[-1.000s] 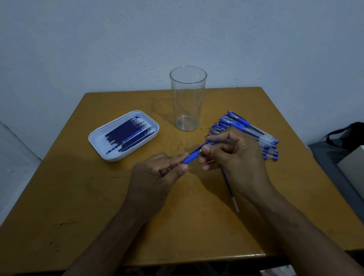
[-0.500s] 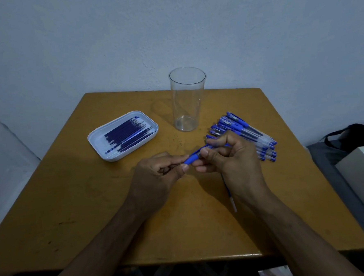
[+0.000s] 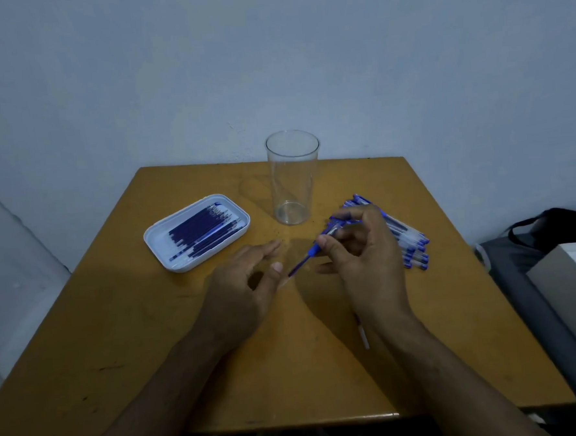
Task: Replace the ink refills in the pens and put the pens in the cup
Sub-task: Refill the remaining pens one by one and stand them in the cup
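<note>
A loose refill (image 3: pixel 363 335) is seen lying nearest on the table (image 3: pixel 125 329). A pen (image 3: pixel 310 252) is pinched by the right hand (image 3: pixel 359 254); the left hand (image 3: pixel 246 281) is held relaxed, gripping nothing. Further back, refills are kept in the tray (image 3: pixel 156 234), pens (image 3: pixel 407 241) piled right, cup (image 3: pixel 293 177) stood behind.

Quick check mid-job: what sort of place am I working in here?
Probably a plain room at home or a small workspace: a small wooden table pushed against a bare painted wall, with a dark bag on something grey beside it. Nothing marks it as a workshop.
</note>
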A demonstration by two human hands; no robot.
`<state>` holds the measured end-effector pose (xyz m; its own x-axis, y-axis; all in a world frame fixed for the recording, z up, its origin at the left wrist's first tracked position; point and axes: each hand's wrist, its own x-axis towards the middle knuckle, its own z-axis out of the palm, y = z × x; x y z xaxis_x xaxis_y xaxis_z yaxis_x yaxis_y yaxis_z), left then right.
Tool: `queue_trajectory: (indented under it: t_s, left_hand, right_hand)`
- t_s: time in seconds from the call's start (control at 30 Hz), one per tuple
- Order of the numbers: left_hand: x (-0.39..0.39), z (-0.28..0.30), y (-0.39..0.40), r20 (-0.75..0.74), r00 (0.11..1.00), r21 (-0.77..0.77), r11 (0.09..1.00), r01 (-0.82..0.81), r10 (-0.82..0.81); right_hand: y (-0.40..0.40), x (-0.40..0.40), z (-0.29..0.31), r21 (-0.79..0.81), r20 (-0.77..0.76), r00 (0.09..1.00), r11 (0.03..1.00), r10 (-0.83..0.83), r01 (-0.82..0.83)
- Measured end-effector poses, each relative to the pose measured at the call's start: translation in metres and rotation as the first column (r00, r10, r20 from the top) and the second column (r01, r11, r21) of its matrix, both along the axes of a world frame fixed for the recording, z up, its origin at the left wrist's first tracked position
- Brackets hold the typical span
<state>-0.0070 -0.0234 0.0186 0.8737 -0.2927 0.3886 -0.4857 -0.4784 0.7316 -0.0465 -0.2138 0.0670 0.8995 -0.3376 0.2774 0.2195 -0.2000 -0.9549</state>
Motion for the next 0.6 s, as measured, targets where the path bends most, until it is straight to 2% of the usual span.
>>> queue_trajectory:
  t_s: [0.07,0.13,0.2,0.3,0.4,0.5,0.6]
  left_hand:
    - [0.009,0.001,0.000,0.054,0.999,0.197,0.980,-0.001,-0.010]
    - [0.020,0.002,-0.006,0.025,0.999,0.392,0.920,0.014,-0.026]
    - [0.032,0.002,-0.012,-0.001,0.999,0.474,0.880,0.029,-0.033]
    - [0.041,0.001,-0.019,0.031,0.997,0.536,0.843,0.045,-0.073]
    - [0.041,-0.003,-0.020,-0.006,0.999,0.550,0.834,0.043,-0.047]
    - [0.040,-0.006,-0.019,0.000,0.999,0.543,0.839,0.035,-0.041]
    - [0.040,-0.007,-0.019,-0.008,0.999,0.536,0.843,0.034,-0.035]
  right_hand:
    - [-0.003,0.005,0.011,-0.115,0.080,0.995,0.991,-0.065,0.074]
    - [-0.005,0.014,0.027,-0.188,0.167,0.980,0.973,-0.105,0.137]
    - [-0.006,0.025,0.048,-0.231,0.260,0.956,0.953,-0.132,0.195]
    - [-0.006,0.043,0.080,-0.192,0.385,0.909,0.950,-0.158,0.247]
    - [-0.005,0.060,0.102,-0.189,0.487,0.860,0.942,-0.155,0.277]
    - [-0.003,0.083,0.108,-0.288,0.538,0.834,0.903,-0.123,0.319]
    - [-0.001,0.107,0.098,-0.461,0.457,0.888,0.842,-0.045,0.280]
